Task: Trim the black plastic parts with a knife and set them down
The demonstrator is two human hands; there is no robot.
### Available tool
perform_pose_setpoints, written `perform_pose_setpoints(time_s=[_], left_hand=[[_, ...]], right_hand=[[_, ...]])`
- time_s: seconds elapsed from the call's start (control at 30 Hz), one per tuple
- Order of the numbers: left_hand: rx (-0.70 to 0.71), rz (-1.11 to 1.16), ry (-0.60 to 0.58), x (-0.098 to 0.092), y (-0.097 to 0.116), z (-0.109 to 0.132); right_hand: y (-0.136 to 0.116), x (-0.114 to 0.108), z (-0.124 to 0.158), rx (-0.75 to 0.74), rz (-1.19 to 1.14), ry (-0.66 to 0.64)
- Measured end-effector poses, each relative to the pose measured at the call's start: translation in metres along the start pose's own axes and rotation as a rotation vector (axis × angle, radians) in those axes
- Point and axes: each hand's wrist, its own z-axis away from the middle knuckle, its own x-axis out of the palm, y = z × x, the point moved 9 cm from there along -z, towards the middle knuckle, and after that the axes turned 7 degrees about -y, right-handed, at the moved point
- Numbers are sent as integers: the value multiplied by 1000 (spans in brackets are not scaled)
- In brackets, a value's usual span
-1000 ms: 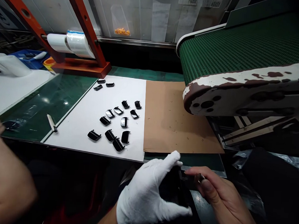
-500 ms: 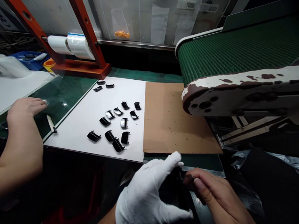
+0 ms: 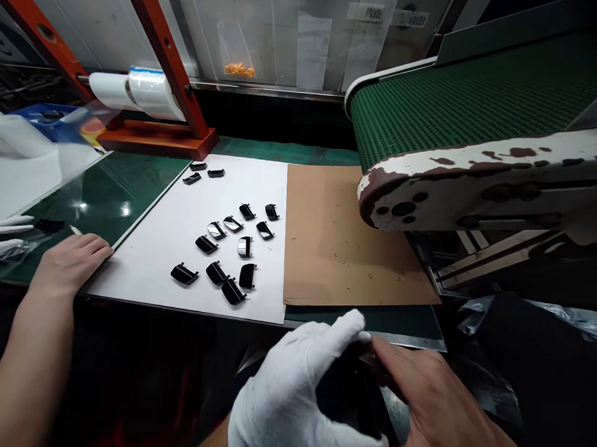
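Low at the table's front edge, my left hand, in a white glove, is closed around a dark black part between thumb and fingers. Much of that part is in shadow or hidden. My bare right hand is at the part's right side, index finger by the gloved fingertips and thumb low near the gloved thumb. Something small and dark lies under its fingers, too hidden to name. Beyond my hands, several glossy black plastic pieces with small pegs lie scattered on a white sheet.
A brown cardboard sheet with small dark shavings lies beside the white sheet. At right, a green conveyor overhangs it. An orange stand holds film rolls. At left are a co-worker's bare hand and gloved hand near clear film.
My right hand has opened its pinch on the small dark tool and spread along the part's side. The co-worker's bare hand has moved to the table's front edge; a gloved hand appears at left.
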Motion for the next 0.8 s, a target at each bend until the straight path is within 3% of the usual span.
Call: perform_pose_setpoints(time_s=[0.43, 0.8], left_hand=[[-8, 64, -1, 1, -5, -1], [-47, -31, 14, 0, -11, 2]], right_hand=[[-2, 3, -5, -50, -21, 51], [-3, 7, -3, -133, 103, 228]])
